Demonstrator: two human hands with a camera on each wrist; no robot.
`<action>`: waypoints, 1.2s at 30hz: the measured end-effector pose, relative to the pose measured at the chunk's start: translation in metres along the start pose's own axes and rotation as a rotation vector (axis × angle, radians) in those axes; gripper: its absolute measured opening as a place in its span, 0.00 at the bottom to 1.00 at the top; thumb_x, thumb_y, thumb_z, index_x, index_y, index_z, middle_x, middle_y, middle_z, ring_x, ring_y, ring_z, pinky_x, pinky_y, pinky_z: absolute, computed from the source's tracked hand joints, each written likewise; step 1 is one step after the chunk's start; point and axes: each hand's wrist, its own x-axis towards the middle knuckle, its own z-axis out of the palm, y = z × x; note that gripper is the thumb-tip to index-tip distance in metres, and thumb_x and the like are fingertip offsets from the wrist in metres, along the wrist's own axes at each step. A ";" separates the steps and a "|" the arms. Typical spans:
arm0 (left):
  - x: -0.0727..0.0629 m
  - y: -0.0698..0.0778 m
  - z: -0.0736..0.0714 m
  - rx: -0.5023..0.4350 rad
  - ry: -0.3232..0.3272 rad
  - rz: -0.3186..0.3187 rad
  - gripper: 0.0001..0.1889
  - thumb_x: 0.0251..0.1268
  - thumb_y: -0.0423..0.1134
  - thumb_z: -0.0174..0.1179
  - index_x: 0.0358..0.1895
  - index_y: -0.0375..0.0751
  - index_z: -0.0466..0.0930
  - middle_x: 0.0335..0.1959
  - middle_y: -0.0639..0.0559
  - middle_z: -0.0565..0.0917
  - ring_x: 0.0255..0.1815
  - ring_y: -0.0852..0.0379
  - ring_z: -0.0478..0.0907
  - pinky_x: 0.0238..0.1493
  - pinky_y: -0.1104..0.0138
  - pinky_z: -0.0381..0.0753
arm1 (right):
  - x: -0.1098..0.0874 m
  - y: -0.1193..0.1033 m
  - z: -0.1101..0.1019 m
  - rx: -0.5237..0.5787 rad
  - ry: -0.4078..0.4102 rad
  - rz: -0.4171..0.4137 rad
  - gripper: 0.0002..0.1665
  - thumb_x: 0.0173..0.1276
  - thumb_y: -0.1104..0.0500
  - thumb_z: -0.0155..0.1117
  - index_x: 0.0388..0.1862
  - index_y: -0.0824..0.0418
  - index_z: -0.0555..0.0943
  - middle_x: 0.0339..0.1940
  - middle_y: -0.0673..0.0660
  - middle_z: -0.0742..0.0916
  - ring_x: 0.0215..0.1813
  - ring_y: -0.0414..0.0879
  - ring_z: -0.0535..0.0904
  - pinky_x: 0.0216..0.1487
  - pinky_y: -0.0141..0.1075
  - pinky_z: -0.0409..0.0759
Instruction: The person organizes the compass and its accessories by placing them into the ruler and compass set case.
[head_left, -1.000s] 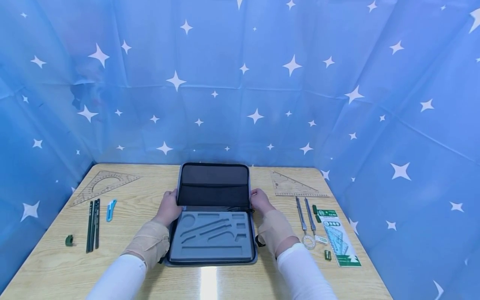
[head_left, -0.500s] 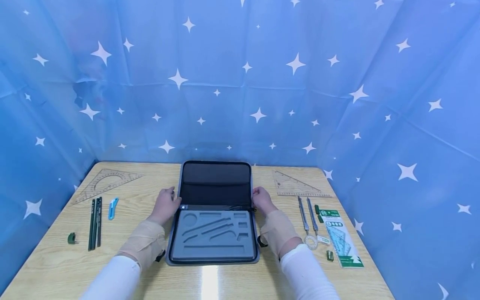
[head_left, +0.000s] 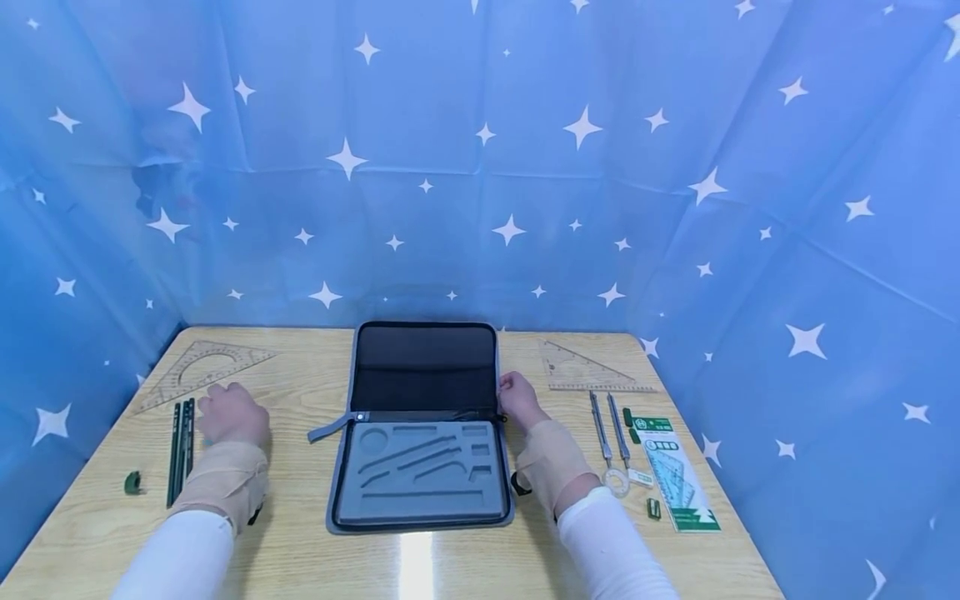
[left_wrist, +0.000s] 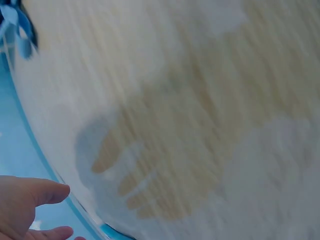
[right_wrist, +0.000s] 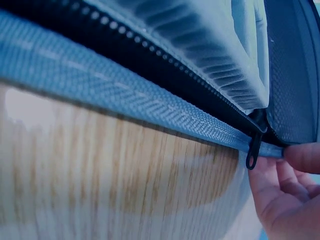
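Case open, done | pencils left, compasses right, not inside yet | your left hand: fingers loose, holding nothing | your right hand pinches case edge

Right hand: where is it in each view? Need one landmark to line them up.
Head: right hand is a little right of centre, below mid-height, at the right edge of the open case.
Left wrist: not in it; the hand at lower left is the left hand.
Right wrist: lower right corner, pinching the case's edge beside the zipper pull.
Shared landmark: the wooden tabletop, in all three.
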 end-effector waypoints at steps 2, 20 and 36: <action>-0.001 -0.006 -0.002 0.010 -0.016 -0.027 0.20 0.64 0.34 0.43 0.51 0.16 0.66 0.47 0.22 0.63 0.50 0.27 0.63 0.41 0.43 0.72 | -0.010 -0.006 -0.003 0.006 0.005 -0.006 0.11 0.61 0.75 0.47 0.41 0.68 0.72 0.32 0.58 0.75 0.27 0.47 0.70 0.24 0.35 0.70; -0.004 -0.017 -0.009 -0.025 -0.072 -0.037 0.17 0.64 0.27 0.41 0.47 0.16 0.73 0.43 0.22 0.66 0.49 0.27 0.66 0.43 0.42 0.74 | -0.014 -0.004 -0.002 0.062 0.006 -0.019 0.10 0.62 0.74 0.43 0.38 0.66 0.71 0.33 0.56 0.72 0.25 0.43 0.65 0.22 0.30 0.64; 0.003 -0.031 -0.011 0.026 -0.075 -0.045 0.14 0.64 0.28 0.45 0.40 0.18 0.76 0.33 0.25 0.78 0.36 0.36 0.79 0.26 0.55 0.77 | -0.014 -0.002 -0.002 0.067 0.018 -0.041 0.09 0.60 0.75 0.45 0.37 0.67 0.71 0.30 0.54 0.73 0.25 0.42 0.66 0.22 0.29 0.66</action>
